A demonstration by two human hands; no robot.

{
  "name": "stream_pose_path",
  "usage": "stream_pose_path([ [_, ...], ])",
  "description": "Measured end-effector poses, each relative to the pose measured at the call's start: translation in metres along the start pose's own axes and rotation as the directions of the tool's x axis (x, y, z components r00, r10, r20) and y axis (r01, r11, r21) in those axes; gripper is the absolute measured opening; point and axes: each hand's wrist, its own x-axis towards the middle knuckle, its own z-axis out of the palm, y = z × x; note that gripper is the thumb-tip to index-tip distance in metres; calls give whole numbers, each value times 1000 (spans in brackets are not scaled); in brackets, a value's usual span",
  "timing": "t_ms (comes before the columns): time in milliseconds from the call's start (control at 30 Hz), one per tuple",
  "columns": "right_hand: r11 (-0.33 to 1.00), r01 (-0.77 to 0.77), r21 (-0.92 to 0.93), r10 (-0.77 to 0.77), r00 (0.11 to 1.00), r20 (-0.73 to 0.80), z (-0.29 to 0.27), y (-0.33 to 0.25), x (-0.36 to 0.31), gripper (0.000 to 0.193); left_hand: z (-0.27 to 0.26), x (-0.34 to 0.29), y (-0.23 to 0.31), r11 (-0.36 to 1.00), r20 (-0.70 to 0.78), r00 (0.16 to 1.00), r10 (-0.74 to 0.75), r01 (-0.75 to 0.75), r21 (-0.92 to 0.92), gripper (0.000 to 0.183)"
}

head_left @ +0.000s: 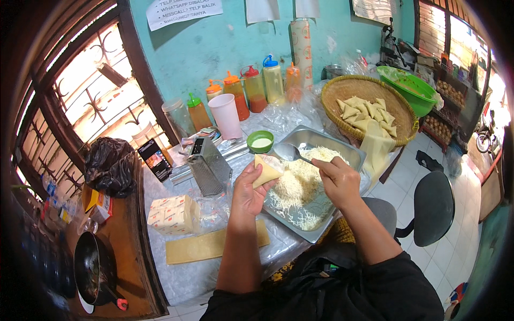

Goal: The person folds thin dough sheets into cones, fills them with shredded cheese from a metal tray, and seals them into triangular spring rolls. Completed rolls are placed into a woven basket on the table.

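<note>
My left hand [248,188] grips a pale yellow pastry wrapper [270,172] folded into a cone, its open end facing right. Fingers wrapped around its handle, my right hand [340,181] holds a metal spoon [289,152] whose bowl is beside the cone's opening. Below both hands, a steel tray [331,140] contains a heap of grated cheese [293,186]. A small green bowl [261,134] of whitish paste stands just beyond the cone. On the table before my left forearm lies a flat stack of wrapper strips [206,246].
A woven basket [369,85] at the far right holds folded triangular pastries [367,113], with a wrapper strip [379,147] hanging over its edge. Left stand a box grater [209,167], a wrapped block [172,215] and a propped phone [156,160]. Sauce bottles [253,88] line the wall.
</note>
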Motion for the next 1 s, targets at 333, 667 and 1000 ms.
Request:
stream_pose_path([
  [333,981,-192,29,173,933,316,21,25,40,28,-10,4,3,991,-51,994,94,-98,-87,40],
  [667,964,-66,-256,206,797,567,111,3,123,33,-1,0,7,988,-160,975,152,-151,21,33],
  [1000,850,-46,524,-307,765,565,-25,6,17,69,45,-45,15,987,348,931,114,-146,67,41],
])
